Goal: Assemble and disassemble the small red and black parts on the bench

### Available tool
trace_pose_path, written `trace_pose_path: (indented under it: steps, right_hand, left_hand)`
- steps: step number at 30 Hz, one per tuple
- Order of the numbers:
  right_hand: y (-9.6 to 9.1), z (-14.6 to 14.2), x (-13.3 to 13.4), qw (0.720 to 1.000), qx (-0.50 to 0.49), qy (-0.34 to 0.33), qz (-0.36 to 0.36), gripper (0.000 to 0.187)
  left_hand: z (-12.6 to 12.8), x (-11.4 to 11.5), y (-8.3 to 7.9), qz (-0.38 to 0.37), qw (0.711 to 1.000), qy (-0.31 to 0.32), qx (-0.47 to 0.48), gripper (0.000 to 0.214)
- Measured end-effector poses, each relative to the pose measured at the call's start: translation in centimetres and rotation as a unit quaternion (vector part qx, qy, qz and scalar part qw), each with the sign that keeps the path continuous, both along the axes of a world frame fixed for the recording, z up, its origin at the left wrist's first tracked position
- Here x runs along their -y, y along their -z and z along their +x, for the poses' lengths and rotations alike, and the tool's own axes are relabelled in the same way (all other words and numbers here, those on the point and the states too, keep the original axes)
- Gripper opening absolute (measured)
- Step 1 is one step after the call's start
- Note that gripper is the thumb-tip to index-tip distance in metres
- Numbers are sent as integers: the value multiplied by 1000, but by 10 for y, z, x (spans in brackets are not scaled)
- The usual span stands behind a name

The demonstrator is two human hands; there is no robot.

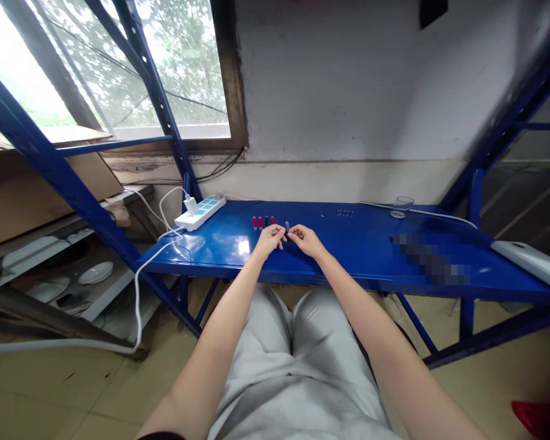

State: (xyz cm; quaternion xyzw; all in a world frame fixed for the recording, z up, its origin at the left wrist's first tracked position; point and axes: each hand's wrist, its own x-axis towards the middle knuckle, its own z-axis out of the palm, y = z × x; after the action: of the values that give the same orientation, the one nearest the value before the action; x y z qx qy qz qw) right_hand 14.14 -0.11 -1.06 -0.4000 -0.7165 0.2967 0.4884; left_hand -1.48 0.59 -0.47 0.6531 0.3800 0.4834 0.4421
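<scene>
Close together over the blue table, my two hands meet at a small dark tube with a clear end. My left hand is closed in a pinch at the tube's left side. From the right, my right hand pinches the same piece with thumb and forefinger. The fingers partly cover it, so its exact kind does not show. Just beyond my left hand stands a short row of small red tubes and a black tube. Several tiny metal pieces sit farther back on the right.
A white power strip with a plugged-in cord lies at the table's left end. A clear glass stands at the back right, near a white cable. A blurred dark object and a white device lie on the right. Blue posts flank the table.
</scene>
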Motion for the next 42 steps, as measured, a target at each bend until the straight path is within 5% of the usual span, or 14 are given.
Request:
trace_pose_path:
  steps: [17,19,23,27,42]
  right_hand:
    - [-6,2,5,993,103,-53,31,29]
    - [-7,10,-6,994,101,-24,40,30]
    - [-8,48,-40,981,40,187,38,29]
    - [-6,83,-66,945,123,302,-30,21]
    - [-5,87,-82,907,256,323,-79,21]
  left_hand:
    - [0,8,-8,-37,999,28,17,15]
    - [0,7,-8,-29,999,13,31,17]
    - [1,6,-9,-8,998,-38,57,16]
    - [1,6,-7,-7,999,-45,28,14]
    - [1,5,-4,-13,999,-23,-17,12]
